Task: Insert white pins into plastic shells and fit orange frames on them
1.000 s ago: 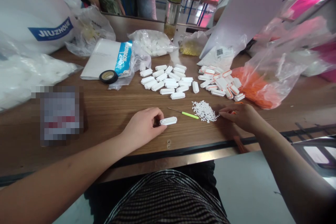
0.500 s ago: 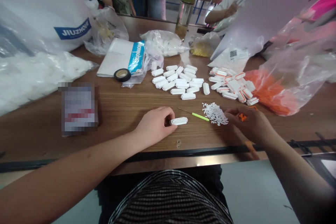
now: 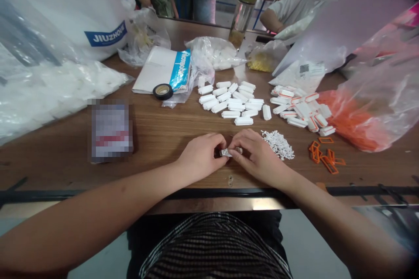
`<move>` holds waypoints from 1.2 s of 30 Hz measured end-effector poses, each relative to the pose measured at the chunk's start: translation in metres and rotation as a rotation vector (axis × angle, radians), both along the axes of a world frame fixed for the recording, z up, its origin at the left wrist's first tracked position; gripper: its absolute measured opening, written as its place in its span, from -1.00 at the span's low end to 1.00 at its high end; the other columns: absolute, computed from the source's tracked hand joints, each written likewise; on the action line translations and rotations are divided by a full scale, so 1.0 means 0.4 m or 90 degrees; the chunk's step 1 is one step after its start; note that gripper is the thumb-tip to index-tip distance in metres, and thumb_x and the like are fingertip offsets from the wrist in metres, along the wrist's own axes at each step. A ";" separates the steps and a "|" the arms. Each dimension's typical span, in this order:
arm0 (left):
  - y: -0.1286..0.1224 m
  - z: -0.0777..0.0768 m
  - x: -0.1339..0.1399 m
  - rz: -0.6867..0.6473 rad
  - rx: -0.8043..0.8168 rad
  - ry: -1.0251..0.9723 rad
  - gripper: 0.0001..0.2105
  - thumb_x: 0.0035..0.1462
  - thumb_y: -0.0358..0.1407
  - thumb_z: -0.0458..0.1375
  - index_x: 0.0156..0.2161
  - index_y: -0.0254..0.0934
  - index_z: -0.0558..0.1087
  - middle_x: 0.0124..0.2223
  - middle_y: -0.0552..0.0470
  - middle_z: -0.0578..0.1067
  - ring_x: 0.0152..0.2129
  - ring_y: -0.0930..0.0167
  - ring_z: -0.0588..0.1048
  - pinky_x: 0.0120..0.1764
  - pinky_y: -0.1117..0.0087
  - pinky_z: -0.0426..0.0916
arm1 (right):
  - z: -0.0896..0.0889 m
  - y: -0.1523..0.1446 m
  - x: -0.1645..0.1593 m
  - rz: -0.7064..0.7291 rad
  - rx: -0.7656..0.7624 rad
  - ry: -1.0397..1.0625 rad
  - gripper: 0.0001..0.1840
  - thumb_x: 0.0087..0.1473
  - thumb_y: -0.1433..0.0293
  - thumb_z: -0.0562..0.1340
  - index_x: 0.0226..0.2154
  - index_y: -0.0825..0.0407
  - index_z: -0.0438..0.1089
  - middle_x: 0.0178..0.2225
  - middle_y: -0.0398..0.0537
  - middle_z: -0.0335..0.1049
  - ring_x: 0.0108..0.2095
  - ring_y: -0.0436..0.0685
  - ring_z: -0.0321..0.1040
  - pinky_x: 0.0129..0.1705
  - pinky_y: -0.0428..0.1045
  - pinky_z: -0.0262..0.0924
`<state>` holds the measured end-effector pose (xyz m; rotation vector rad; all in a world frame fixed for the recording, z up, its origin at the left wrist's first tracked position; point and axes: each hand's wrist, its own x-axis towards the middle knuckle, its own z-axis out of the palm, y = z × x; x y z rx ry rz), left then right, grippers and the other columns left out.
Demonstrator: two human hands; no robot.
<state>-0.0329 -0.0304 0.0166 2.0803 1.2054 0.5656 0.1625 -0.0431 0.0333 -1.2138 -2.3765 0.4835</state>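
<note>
The left hand (image 3: 201, 154) is nearly closed—thumb and forefinger pinch the left end of the white block (image 3: 225, 152). The right hand (image 3: 258, 154) has its fingertips drawn close together at the block and covers part of it; whether they grip the block or a small piece cannot be determined. The block is located between the two hands, above the front part of the worktop (image 3: 157, 139). Just beside the right hand lies a pile of small white pieces (image 3: 281, 146); farther right lie loose orange frames (image 3: 316, 152). Beyond the hands—white housings (image 3: 242, 101) in a loose group.
</note>
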 end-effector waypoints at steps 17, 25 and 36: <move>-0.001 0.002 -0.002 0.001 -0.013 -0.007 -0.89 0.01 -0.30 0.24 -0.35 -0.23 0.39 -0.45 0.13 0.38 -0.51 0.44 0.32 -0.40 0.38 0.20 | 0.002 -0.009 0.005 0.045 0.110 -0.024 -0.85 0.15 0.43 0.19 -0.31 -0.03 0.50 -0.28 -0.10 0.50 -0.26 0.12 0.30 -0.14 0.10 0.08; 0.000 0.002 -0.004 -0.002 -0.010 -0.008 -0.90 0.01 -0.30 0.22 -0.35 -0.22 0.39 -0.44 0.12 0.39 -0.49 0.42 0.35 -0.38 0.37 0.22 | 0.001 -0.014 0.011 0.040 0.130 -0.042 -0.81 0.12 0.41 0.19 -0.26 -0.08 0.52 -0.24 -0.09 0.52 -0.23 0.15 0.31 -0.13 0.13 0.09; 0.002 0.000 -0.001 0.005 -0.007 0.021 -0.91 0.02 -0.28 0.22 -0.36 -0.22 0.41 -0.51 0.13 0.33 -0.50 0.42 0.33 -0.40 0.37 0.18 | 0.010 -0.029 0.075 -0.048 0.137 0.002 -0.79 0.16 0.37 0.20 -0.19 -0.02 0.53 -0.22 -0.05 0.52 -0.20 0.13 0.39 -0.10 0.09 0.19</move>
